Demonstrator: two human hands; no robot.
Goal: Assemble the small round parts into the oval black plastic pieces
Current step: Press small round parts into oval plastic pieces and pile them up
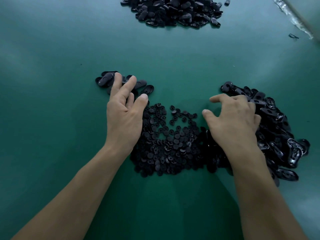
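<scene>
Green table top (52,84), viewed from above the person's two bare forearms.

Small round parts (169,144): one dense black heap, centre of the table, between the two hands.

Oval black plastic pieces, three groups:
- large heap (280,135) just right of the round parts, touching their edge;
- small cluster (105,79) left of centre, beyond the round parts;
- far heap (173,11) at the back of the table, well apart from the rest.

A single loose piece (227,2) lies beside the far heap.

Left hand (124,116): palm down, fingers straight and spread. The fingertips (118,76) reach onto the small cluster. Thumb is out to the side above the edge of the round parts. Nothing gripped.

Right hand (235,120): palm down at the inner edge of the large heap, fingers loosely bent. Thumb and forefinger stand apart with nothing between them. The outer fingers curve down onto the oval pieces, and no piece is visibly held.
</scene>
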